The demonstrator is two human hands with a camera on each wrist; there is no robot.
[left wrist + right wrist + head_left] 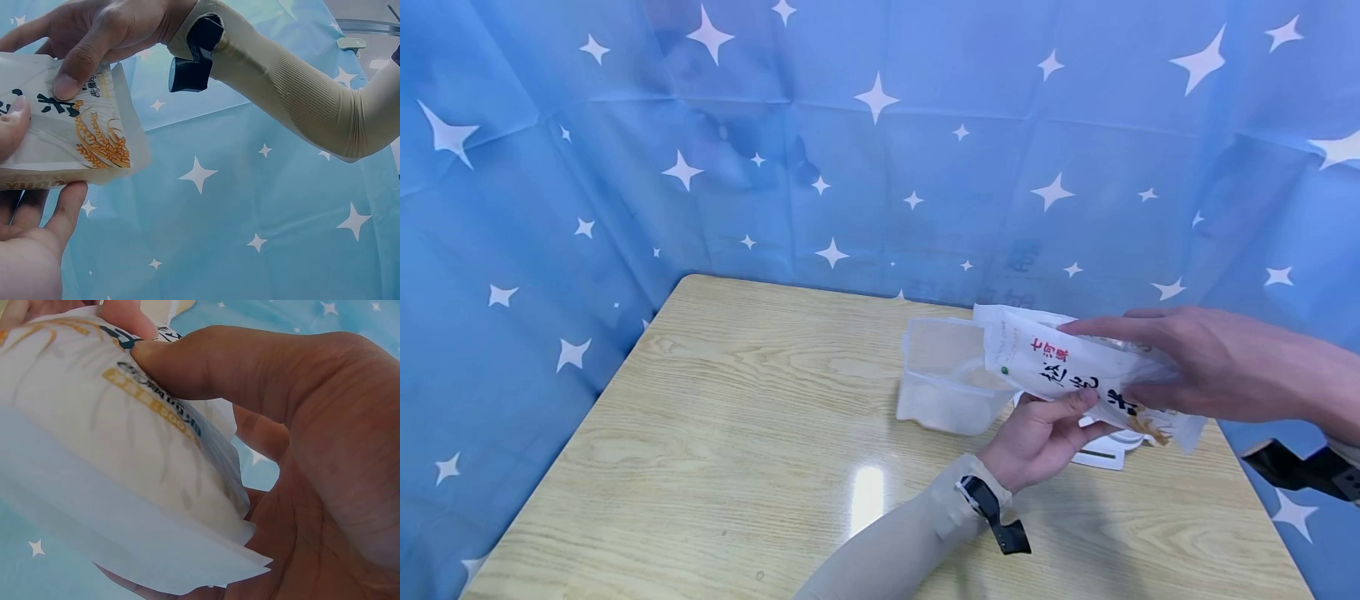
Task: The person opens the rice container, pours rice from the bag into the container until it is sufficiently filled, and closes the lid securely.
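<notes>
So both hands are on the white bag (1093, 362) here. The left hand (1041, 437) holds it from below, thumb on the printed face and fingers tucked under; the right hand (1217, 362) grips the other end partway closed, thumb on the print, fingers round the back.

What matters is how the thing slants: its long axis runs from the right hand, up past the left hand's fingertips, to a flat end overhanging the plastic box (936, 400). That box sits just left of and beyond the left hand, so the left is def the nearer one. Can't tell if bag and rim touch, or if that end is open.

Bag's thin, wrinkly plastic, plump in the middle with flat, crimped-looking ends, grain ears printed near the right hand. Box is cloudy and see-through. Some flat, smooth white item (1097, 457) pokes out behind the left hand, on the wood-grain table (737, 417).
</notes>
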